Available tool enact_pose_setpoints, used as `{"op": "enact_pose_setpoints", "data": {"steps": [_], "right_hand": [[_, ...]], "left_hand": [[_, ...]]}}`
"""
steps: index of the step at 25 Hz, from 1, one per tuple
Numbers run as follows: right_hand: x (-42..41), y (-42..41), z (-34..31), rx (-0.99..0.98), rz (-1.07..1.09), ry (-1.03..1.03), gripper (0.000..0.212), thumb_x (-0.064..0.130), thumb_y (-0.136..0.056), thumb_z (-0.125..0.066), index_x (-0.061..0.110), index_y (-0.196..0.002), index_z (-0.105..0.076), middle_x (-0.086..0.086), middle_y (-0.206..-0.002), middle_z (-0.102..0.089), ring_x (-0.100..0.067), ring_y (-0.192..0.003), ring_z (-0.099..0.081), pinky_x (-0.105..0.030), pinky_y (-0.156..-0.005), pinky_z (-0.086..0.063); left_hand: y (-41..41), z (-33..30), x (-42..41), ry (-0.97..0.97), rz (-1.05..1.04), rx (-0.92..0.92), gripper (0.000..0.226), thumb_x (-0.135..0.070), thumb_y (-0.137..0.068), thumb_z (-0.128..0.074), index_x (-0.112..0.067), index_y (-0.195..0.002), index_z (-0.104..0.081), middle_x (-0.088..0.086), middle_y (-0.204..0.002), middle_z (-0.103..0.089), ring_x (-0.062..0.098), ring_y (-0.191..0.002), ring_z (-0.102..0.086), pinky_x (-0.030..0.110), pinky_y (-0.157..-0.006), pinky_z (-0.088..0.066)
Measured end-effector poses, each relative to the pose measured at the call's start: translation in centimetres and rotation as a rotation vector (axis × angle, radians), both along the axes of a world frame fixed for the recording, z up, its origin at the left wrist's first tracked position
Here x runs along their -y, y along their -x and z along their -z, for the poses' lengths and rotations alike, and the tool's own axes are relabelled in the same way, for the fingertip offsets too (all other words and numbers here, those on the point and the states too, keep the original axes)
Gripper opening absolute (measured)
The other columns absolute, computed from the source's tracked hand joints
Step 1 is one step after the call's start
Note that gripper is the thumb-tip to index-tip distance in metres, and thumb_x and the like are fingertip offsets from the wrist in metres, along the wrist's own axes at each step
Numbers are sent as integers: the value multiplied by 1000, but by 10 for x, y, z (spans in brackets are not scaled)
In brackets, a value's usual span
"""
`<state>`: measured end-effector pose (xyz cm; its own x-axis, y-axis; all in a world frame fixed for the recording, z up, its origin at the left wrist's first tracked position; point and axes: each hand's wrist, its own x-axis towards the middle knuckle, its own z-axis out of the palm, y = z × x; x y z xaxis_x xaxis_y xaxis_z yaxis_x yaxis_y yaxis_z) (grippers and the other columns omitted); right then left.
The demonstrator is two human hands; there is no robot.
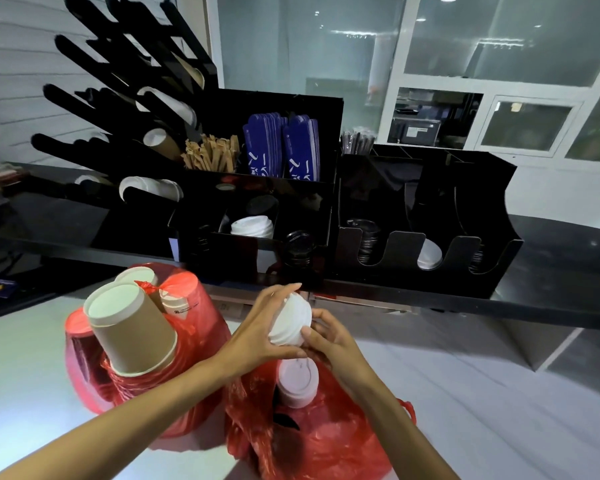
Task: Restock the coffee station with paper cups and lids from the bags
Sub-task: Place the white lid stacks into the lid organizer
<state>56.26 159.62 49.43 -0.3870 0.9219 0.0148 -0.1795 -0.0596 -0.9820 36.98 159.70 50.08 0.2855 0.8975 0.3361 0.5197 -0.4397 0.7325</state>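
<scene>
A short stack of white, ridged plastic lids [290, 322] sits between the person's two hands, above the crinkled red plastic bag [312, 441] nearest the camera. The left hand [257, 332] curls round the stack's left side; the right hand [326, 336] pinches its lower right edge with thumb and fingers. More white lids [298, 382] poke from that bag. Beside it, a second red bag [191, 327] holds upturned kraft-brown paper cups [132, 329] with white rims. Beyond stands a glossy black organiser [260, 216] holding blue printed sleeves [281, 147]; their white writing is unreadable.
</scene>
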Motion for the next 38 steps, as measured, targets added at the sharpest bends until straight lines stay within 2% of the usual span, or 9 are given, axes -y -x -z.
{"op": "enact_pose_setpoints", "data": {"steps": [5, 9, 12, 17, 19, 23, 30, 34, 38], "right_hand": [[-9, 3, 1, 77, -66, -43, 29, 16, -98, -62, 8, -125, -58, -13, -114, -71, -24, -97, -70, -36, -89, -57], [-17, -3, 37, 359, -7, -155, 24, 11, -95, -66, 22, -116, -61, -1, -115, -70, -18, -109, -66, -23, -88, -53], [-18, -10, 85, 714, 0, -361, 48, 17, -87, -70, 42, -123, -52, 8, -130, -62, -13, -121, -57, -28, -100, -47], [-23, 2, 121, 994, -130, -348, 82, 10, -88, -70, 23, -156, -26, 0, -165, -21, -20, -153, -18, -36, -124, -22], [-25, 9, 128, 999, -149, -304, 94, 24, -88, -76, 23, -159, -15, 1, -168, -10, -19, -155, -8, -35, -126, -14], [-25, 9, 135, 938, -133, -267, 105, 48, -79, -81, 26, -158, -14, 2, -167, -13, -20, -154, -13, -37, -123, -17], [-20, -16, 129, 911, -156, -321, 95, 37, -83, -79, 23, -155, -19, 1, -162, -22, -20, -150, -21, -27, -118, -19], [-17, -32, 126, 913, -142, -336, 103, 44, -77, -81, 21, -156, -19, 3, -160, -23, -17, -148, -21, -34, -123, -22], [-18, -44, 122, 962, -206, -378, 102, 46, -71, -83, 28, -152, -23, 8, -153, -31, -14, -141, -30, -33, -119, -29]], "left_hand": [[13, -8, 8, -16, -68, -67, 96, -49, -71, -85, -53, -146, -26, -18, -139, -28, 1, -129, -37, 23, -103, -40], [26, -2, 24, 10, -114, -163, 96, -45, -71, -84, -51, -147, -26, -13, -138, -29, 9, -128, -40, 34, -107, -42], [29, 10, 39, 55, -89, -219, 97, -41, -71, -83, -54, -147, -24, -15, -139, -28, 8, -129, -38, 27, -107, -38], [36, 26, 60, 101, -65, -266, 95, -42, -73, -82, -53, -147, -24, -17, -138, -28, 1, -128, -37, 17, -105, -36], [40, 29, 66, 107, -82, -264, 95, -45, -74, -81, -52, -148, -23, -16, -138, -27, 5, -129, -37, 22, -106, -38], [48, 35, 72, 112, -111, -268, 94, -48, -74, -80, -47, -150, -24, -13, -137, -29, 10, -127, -39, 29, -105, -43], [20, 62, 59, 140, 31, -485, 97, -44, -74, -76, -45, -152, -19, -9, -145, -27, 11, -135, -34, 26, -112, -35], [24, 93, 51, 216, 41, -673, 101, -39, -74, -76, -49, -152, -13, -5, -158, -16, 22, -144, -29, 36, -113, -37], [24, 110, 49, 269, 1, -677, 103, -41, -74, -76, -50, -153, -9, -7, -165, -2, 21, -151, -15, 34, -119, -28]]}}
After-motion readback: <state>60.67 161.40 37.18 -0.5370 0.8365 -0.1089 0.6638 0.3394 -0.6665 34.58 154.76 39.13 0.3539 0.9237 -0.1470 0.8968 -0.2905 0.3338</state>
